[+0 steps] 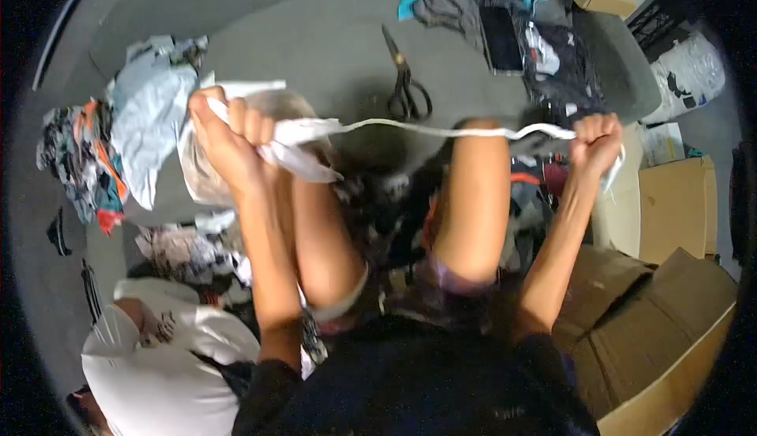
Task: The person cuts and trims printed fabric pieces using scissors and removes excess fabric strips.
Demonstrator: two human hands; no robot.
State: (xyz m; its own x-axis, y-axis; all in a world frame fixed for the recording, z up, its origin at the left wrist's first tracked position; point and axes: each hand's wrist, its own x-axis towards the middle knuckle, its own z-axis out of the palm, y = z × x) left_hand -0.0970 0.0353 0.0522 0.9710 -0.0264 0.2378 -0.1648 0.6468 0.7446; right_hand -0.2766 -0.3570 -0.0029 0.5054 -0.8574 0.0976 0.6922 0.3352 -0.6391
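Left of left hand: heaped multicoloured crumpled cloth scraps, not yet in hand. Left hand clenched round bunched white cloth. Between hands: thin white cord-like strip, already drawn out nearly straight; apparently uncut from bunch, though blur leaves join uncertain. Beyond strip: black-handled metal scissors, lying untouched. Right hand closed tight on strip's far end.

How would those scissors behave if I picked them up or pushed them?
The scissors would probably be stiff and feel fairly heavy, given their long, metal-looking blades. Lying flat, they'd likely slide rather than roll.
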